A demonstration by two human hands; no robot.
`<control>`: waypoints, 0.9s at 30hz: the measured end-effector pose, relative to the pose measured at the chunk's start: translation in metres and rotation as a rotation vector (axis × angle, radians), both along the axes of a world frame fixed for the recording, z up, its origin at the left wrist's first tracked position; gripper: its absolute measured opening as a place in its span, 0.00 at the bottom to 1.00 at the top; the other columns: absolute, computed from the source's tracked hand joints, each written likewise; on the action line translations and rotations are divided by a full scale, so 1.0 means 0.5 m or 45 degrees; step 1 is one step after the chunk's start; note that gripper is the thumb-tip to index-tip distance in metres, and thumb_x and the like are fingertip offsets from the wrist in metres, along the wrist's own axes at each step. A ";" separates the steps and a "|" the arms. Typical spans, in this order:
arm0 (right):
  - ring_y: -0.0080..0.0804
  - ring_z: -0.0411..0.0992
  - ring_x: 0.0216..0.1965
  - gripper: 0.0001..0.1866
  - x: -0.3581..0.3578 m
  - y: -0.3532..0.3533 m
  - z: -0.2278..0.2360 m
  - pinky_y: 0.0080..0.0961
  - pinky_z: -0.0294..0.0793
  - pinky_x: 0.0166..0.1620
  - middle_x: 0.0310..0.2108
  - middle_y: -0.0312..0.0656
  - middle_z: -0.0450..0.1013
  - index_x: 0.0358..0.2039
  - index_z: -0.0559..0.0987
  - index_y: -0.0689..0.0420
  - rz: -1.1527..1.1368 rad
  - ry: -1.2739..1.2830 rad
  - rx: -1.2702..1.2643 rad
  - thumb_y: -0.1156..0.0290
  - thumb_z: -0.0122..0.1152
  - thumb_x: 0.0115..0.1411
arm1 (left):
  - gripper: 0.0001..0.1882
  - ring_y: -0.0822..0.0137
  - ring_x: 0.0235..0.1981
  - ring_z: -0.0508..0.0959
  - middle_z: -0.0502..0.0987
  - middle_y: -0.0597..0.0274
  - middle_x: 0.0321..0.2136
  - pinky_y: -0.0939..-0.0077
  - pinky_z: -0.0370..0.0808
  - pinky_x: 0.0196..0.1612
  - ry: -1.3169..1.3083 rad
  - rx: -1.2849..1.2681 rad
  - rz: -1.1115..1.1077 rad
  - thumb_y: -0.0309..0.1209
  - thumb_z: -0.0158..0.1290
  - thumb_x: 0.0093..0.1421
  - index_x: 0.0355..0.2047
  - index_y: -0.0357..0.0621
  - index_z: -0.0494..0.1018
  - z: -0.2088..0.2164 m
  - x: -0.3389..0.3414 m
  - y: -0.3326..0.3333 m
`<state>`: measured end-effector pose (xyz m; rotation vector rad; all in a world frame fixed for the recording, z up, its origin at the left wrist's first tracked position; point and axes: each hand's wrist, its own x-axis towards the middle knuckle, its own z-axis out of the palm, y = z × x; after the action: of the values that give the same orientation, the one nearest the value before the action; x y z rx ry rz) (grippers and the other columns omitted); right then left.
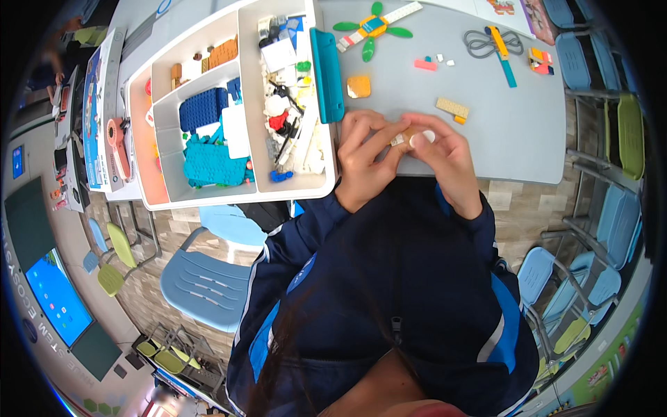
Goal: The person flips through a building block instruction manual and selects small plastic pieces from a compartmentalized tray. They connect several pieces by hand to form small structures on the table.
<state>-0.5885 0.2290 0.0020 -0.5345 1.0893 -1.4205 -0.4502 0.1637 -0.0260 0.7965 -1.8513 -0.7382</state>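
At the near edge of the grey table [507,139], my left hand [366,158] and my right hand [451,154] meet with fingertips pinched together. Between them is a small white and tan toy brick piece [397,140], partly covered by the fingers. A white rounded piece [422,137] shows at my right thumb. Just beyond the hands lie an orange-yellow square piece [358,86] and a tan brick [453,107] with a yellow end. Farther off are a pink brick [425,64] and tiny white pieces [450,62].
A white sorting tray [233,199] full of loose bricks stands at the left, a teal bin [327,76] along its side. Toward the back lie a green-leaved brick build [374,26], a grey cable [478,46] and a yellow-and-teal stick [501,48]. Blue chairs [208,285] stand around.
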 end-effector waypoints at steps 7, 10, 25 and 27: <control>0.21 0.69 0.51 0.21 0.012 0.012 -0.025 0.19 0.70 0.53 0.53 0.40 0.70 0.59 0.68 0.65 0.132 -0.023 -0.081 0.69 0.54 0.69 | 0.19 0.59 0.34 0.75 0.75 0.59 0.29 0.71 0.72 0.36 0.072 0.063 0.002 0.16 0.66 0.42 0.38 0.40 0.82 -0.004 0.003 0.008; 0.22 0.69 0.53 0.21 0.017 0.015 -0.027 0.20 0.69 0.55 0.53 0.40 0.69 0.60 0.67 0.63 0.189 -0.072 -0.092 0.67 0.51 0.70 | 0.18 0.60 0.33 0.74 0.75 0.60 0.29 0.72 0.71 0.34 0.056 -0.052 0.021 0.15 0.65 0.40 0.35 0.40 0.81 -0.005 0.005 0.010; 0.24 0.66 0.51 0.20 0.023 0.012 -0.052 0.23 0.65 0.56 0.49 0.41 0.69 0.57 0.66 0.63 0.168 -0.184 -0.115 0.65 0.51 0.70 | 0.21 0.60 0.31 0.75 0.76 0.60 0.26 0.70 0.73 0.33 0.033 -0.137 0.050 0.14 0.65 0.36 0.35 0.40 0.82 -0.018 0.001 0.015; 0.29 0.68 0.52 0.22 0.015 0.013 -0.058 0.28 0.65 0.58 0.50 0.44 0.69 0.58 0.65 0.64 0.208 -0.179 -0.105 0.64 0.52 0.70 | 0.21 0.58 0.32 0.74 0.76 0.59 0.28 0.69 0.73 0.33 0.028 -0.139 0.027 0.13 0.63 0.39 0.37 0.39 0.81 -0.015 0.002 0.011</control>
<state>-0.5810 0.2355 -0.0272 -0.5610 0.8585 -1.3429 -0.4491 0.1693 -0.0332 0.7335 -1.8442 -0.6245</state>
